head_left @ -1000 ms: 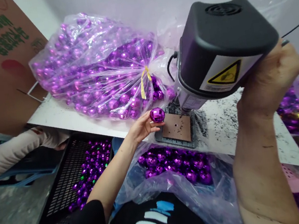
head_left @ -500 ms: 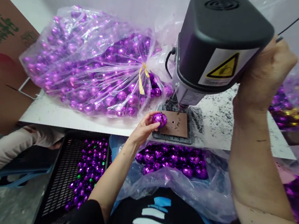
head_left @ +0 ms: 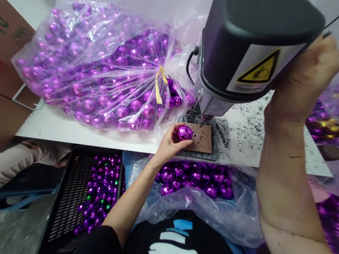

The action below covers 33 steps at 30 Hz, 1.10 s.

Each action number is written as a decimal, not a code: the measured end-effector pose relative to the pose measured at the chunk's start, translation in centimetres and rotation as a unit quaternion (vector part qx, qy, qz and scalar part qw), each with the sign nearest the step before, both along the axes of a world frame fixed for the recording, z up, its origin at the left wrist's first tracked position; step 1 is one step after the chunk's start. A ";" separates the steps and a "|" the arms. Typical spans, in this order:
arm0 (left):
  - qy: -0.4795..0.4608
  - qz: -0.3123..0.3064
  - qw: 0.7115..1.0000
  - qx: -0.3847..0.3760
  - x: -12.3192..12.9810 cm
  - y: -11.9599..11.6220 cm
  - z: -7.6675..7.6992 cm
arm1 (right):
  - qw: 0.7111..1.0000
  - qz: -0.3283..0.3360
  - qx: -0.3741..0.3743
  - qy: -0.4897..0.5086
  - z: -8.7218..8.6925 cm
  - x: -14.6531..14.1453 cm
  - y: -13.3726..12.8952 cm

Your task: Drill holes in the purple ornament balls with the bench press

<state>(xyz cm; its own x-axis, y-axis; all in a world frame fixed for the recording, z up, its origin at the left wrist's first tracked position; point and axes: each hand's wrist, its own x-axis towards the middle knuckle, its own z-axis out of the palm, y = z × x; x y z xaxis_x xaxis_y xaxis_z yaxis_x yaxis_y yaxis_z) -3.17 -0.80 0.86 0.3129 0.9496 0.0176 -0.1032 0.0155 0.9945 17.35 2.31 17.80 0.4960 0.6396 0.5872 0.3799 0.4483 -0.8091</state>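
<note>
Below and left of the black machine (head_left: 260, 21), the left hand (head_left: 169, 144) grasps a faceted purple ball (head_left: 184, 133) by its sides, apparently to leave its top bare; at the machine's right, the right hand (head_left: 311, 73) curls, its hold hidden.

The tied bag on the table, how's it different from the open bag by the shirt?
The tied bag is gathered shut with a yellow tie; the open bag gapes. The tied bag lies on the white table; the open bag is by the black shirt. The tied bag looks bigger than the open bag. Both are see-through and hold shiny purple balls.
</note>
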 end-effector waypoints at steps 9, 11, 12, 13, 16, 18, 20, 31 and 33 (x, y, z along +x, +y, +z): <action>0.036 0.049 0.997 0.056 1.2 0.3 -0.5 | 0.999 -0.035 0.006 -0.012 -0.1 0.0 0.0; 0.012 0.039 0.998 0.058 1.5 0.4 -0.5 | 0.999 -0.032 0.006 -0.011 -0.1 0.0 0.0; 0.010 0.037 0.998 0.059 1.6 0.4 -0.5 | 1.000 -0.030 0.004 -0.008 -0.1 0.0 0.0; 0.016 0.038 0.997 0.060 1.7 0.5 -0.6 | 1.000 -0.028 0.004 -0.003 -0.1 0.0 0.0; 0.051 0.063 0.995 0.063 1.8 0.6 -0.8 | 1.000 -0.023 0.012 0.013 -0.1 0.0 0.2; 0.083 0.075 0.991 0.074 1.8 0.6 -0.9 | 0.999 -0.021 0.021 0.017 -0.2 0.1 0.3; 0.121 0.073 0.985 0.095 1.7 0.7 -0.9 | 0.999 -0.025 0.024 0.014 -0.2 0.2 0.4; 0.219 0.029 0.951 0.218 2.2 1.3 -1.3 | 0.999 -0.044 0.015 0.001 -0.1 -0.2 0.1; 0.242 0.024 0.943 0.229 2.5 1.5 -1.2 | 0.999 -0.050 0.022 -0.003 -0.2 -0.1 0.1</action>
